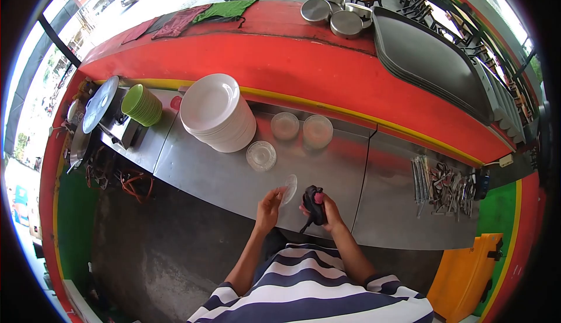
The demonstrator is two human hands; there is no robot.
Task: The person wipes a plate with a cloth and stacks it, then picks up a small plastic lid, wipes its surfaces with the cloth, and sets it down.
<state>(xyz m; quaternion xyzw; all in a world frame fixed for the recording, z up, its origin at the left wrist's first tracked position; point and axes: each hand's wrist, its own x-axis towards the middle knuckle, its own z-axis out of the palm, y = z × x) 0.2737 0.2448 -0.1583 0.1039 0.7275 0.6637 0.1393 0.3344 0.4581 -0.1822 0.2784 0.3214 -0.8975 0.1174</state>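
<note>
My left hand (268,207) grips the edge of a small clear glass dish (289,189), which is tilted nearly upright above the steel counter's front edge. Just to the right, my right hand (329,212) is closed on a bunched dark cloth (314,205) with a pinkish-red part. Cloth and dish are apart. Behind my hands, another small glass dish (261,156) rests on the counter, and farther back stand two more stacks or dishes of glass, one on the left (285,126) and one on the right (318,132).
A tall stack of white plates (219,112) and green bowls (142,105) stand at the left. Cutlery (450,188) lies at the right. On the red ledge (280,45) are cloths (178,21), metal pans (346,23) and dark trays (426,60).
</note>
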